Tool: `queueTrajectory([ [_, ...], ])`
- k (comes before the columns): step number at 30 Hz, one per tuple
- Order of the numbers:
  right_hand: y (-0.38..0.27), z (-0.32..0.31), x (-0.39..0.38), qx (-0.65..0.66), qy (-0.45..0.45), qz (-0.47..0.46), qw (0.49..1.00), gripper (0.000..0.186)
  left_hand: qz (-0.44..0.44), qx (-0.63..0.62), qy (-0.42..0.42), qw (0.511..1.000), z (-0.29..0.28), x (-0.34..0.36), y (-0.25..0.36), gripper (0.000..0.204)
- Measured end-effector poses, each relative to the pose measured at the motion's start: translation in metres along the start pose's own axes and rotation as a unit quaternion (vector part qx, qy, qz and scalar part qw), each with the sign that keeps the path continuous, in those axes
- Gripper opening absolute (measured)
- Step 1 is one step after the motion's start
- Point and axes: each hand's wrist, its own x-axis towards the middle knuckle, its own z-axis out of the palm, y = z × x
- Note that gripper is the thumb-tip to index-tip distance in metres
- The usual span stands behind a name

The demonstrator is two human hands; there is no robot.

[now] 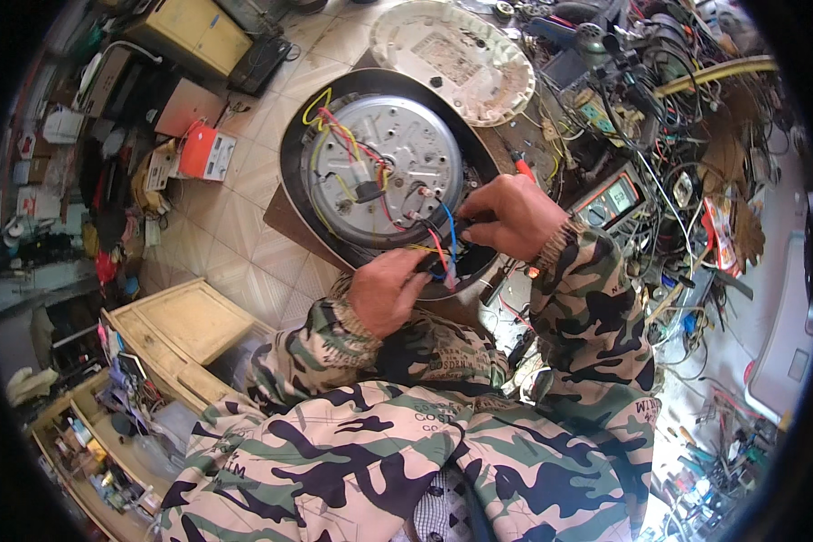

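Note:
An open round appliance base with a black wall [289, 167] lies in front of me, its silvery metal disc [406, 135] facing up. Red, yellow and blue wires run over the disc, and a white connector [361, 172] sits among them. At the near rim, my left hand [387, 291] has its fingers pinched beside the red wire [438, 248]. My right hand [519, 217] reaches over the right rim, thumb and fingers closed close to the blue wire [452, 221]. What lies between the fingertips of either hand is too small to make out.
A dirty cream plastic cover [506, 77] lies beyond the base. To the right are a multimeter [610, 200], a red-handled tool [522, 165] and piles of cables and parts. A red-and-white box [208, 152] and a wooden cabinet [185, 325] stand to the left.

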Motion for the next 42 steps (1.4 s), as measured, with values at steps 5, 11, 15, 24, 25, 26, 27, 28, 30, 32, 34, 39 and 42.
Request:
queueTrajectory([
  [5, -0.007, -0.002, -0.014, 0.125, 0.112, 0.001, 0.986, 0.023, -0.097, -0.182, -0.016, 0.978, -0.018, -0.013, -0.019, 0.028],
  [11, -0.006, 0.007, -0.071, 0.364, 0.322, 0.085, 0.870, 0.018, -0.207, -0.355, -0.017, 0.911, -0.039, -0.009, -0.024, 0.025],
  [15, 0.022, 0.065, -0.101, 0.429, 0.340, 0.143, 0.824, 0.029, -0.256, -0.428, -0.019, 0.867, -0.036, 0.000, -0.025, 0.028],
  [24, 0.016, 0.133, -0.096, 0.602, 0.307, 0.054, 0.735, 0.066, -0.354, -0.562, -0.084, 0.743, -0.041, 0.027, -0.006, 0.030],
  [25, 0.014, 0.134, -0.096, 0.638, 0.305, 0.051, 0.705, 0.066, -0.355, -0.577, -0.092, 0.729, -0.039, 0.027, -0.004, 0.031],
  [26, 0.011, 0.134, -0.094, 0.673, 0.301, 0.047, 0.674, 0.067, -0.353, -0.583, -0.095, 0.726, -0.039, 0.027, 0.000, 0.031],
  [27, 0.010, 0.135, -0.094, 0.680, 0.308, 0.035, 0.665, 0.066, -0.351, -0.590, -0.100, 0.721, -0.038, 0.026, 0.006, 0.031],
  [28, 0.011, 0.138, -0.092, 0.687, 0.314, 0.023, 0.655, 0.065, -0.349, -0.597, -0.104, 0.715, -0.038, 0.025, 0.010, 0.031],
  [30, 0.011, 0.141, -0.093, 0.707, 0.325, 0.016, 0.628, 0.065, -0.338, -0.614, -0.100, 0.706, -0.036, 0.021, 0.013, 0.030],
  [32, 0.009, 0.142, -0.095, 0.734, 0.334, 0.027, 0.591, 0.064, -0.326, -0.632, -0.089, 0.698, -0.033, 0.019, 0.017, 0.031],
  [34, 0.004, 0.142, -0.095, 0.744, 0.352, 0.045, 0.566, 0.063, -0.316, -0.660, -0.094, 0.675, -0.031, 0.017, 0.019, 0.031],
  [39, 0.004, 0.147, -0.096, 0.739, 0.364, 0.042, 0.566, 0.062, -0.309, -0.681, -0.106, 0.655, -0.031, 0.015, 0.020, 0.032],
  [42, 0.001, 0.146, -0.098, 0.738, 0.356, 0.052, 0.571, 0.062, -0.339, -0.665, -0.094, 0.659, -0.030, 0.012, 0.023, 0.034],
])
